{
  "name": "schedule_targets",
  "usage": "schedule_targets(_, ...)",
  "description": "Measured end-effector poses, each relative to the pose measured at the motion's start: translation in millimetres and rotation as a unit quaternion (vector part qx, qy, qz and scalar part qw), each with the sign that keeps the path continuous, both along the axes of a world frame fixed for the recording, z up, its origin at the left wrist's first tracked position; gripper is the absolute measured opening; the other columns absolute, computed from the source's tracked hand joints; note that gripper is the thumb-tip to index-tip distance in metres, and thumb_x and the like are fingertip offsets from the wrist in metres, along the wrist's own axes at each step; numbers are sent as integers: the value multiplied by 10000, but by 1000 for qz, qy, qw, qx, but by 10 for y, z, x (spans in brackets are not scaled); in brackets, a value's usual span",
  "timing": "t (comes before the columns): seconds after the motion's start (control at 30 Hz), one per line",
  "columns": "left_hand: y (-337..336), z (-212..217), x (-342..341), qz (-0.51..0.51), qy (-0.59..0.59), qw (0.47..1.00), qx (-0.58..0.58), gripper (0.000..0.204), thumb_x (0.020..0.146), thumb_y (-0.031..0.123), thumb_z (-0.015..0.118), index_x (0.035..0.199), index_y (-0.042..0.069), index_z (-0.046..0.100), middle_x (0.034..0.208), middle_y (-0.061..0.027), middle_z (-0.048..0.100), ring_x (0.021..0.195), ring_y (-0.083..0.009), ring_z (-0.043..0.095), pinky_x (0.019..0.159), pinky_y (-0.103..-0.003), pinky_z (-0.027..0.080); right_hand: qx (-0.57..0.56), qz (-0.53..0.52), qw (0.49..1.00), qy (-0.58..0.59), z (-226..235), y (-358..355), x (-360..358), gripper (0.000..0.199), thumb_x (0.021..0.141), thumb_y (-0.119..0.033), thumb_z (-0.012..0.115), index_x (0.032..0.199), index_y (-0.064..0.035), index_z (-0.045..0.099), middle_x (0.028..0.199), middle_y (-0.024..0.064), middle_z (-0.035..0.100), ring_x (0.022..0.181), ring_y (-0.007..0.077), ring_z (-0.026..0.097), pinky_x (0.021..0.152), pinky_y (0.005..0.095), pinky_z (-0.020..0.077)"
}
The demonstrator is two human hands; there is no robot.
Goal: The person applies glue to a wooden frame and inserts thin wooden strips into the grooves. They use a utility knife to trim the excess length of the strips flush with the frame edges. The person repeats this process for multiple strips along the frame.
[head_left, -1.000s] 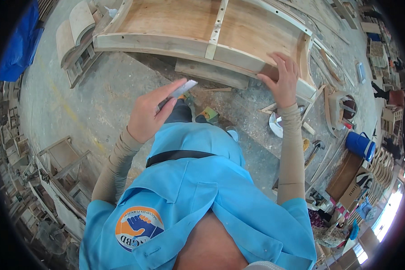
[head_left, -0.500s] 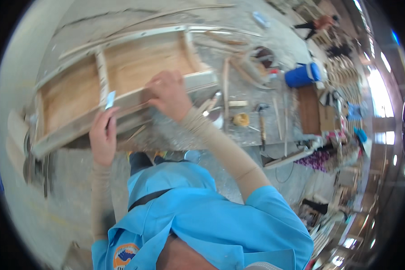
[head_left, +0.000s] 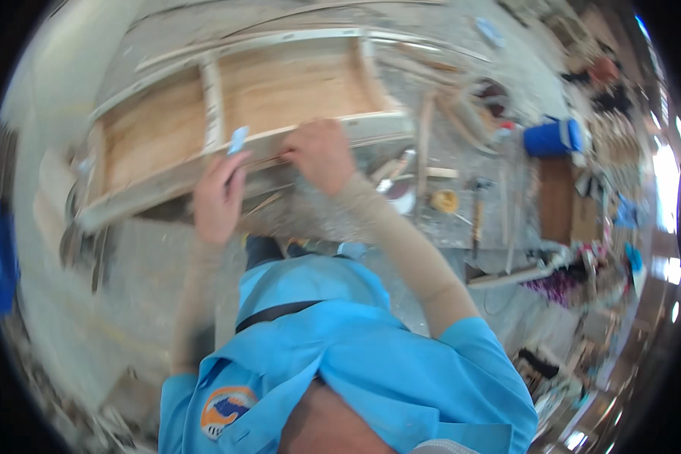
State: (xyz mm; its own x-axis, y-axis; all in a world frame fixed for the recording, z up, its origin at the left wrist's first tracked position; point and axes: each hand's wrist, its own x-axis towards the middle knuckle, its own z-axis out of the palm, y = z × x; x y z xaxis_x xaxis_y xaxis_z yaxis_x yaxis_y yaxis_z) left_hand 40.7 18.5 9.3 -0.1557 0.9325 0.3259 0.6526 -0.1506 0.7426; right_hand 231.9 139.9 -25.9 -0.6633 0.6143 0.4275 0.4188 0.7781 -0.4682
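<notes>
nearest the camera is the person's blue shirt (head_left: 340, 363), with both forearms reaching up and away from it. the left hand (head_left: 218, 198) is closed around a small pale blue-white piece (head_left: 238, 139), thin and flat, its tip against the near rail of the wooden frame (head_left: 280, 91). the right hand (head_left: 321, 155) lies curled on that same rail, pressing down; whether it grips anything i cannot tell. the frame looks assembled already, panel and cross rail in place, so i judge the work to be surface finishing along the near edge, with the rest untouched. farther off lie a hammer (head_left: 475, 216) and a blue bucket (head_left: 552, 138).
</notes>
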Motion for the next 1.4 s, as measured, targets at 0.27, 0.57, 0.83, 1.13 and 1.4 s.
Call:
schedule_targets(0.27, -4, -57, -84, 51, -23, 998, 1, 201, 868, 12, 666, 1066, 46, 676, 875, -111, 596, 767, -251, 607, 695, -337, 480, -9, -42, 999, -5, 166, -145, 6, 99, 769, -148, 742, 842, -146, 674, 827, 6, 598, 871, 234, 576, 796, 393, 380)
schedule_targets(0.57, 200, -290, 104, 54, 146, 987, 46, 194, 766, 171, 778, 895, 144, 635, 840, 8, 562, 838, -192, 604, 750, -362, 411, -9, -28, 999, -20, 180, -127, -21, 114, 797, -152, 745, 888, -141, 677, 835, 0, 599, 870, 234, 573, 791, 396, 384)
schedule_targets(0.83, 257, -260, 124, 63, 159, 985, 6, 159, 784, 192, 762, 843, 141, 623, 805, 6, 568, 791, -193, 600, 712, -358, 396, -71, -78, 994, -6, 130, -151, -54, 162, 764, -129, 780, 873, -129, 660, 804, 9, 618, 811, 240, 589, 787, 394, 395)
schedule_targets(1.13, 215, -317, 139, 75, 140, 986, 38, 143, 807, 190, 754, 844, 148, 623, 802, 12, 563, 766, -190, 588, 706, -350, 376, -22, -103, 994, 4, 123, -76, 446, 178, 779, -160, 777, 935, -127, 698, 872, 23, 618, 901, 250, 580, 818, 392, 412)
schedule_targets(1.4, 193, -286, 84, 9, 72, 997, -15, 137, 893, 95, 656, 1028, 109, 659, 978, -57, 648, 915, -271, 644, 754, -403, 495, -16, -149, 989, -7, 31, 0, 710, 126, 788, -161, 778, 893, -129, 716, 870, 12, 602, 883, 243, 564, 820, 379, 405)
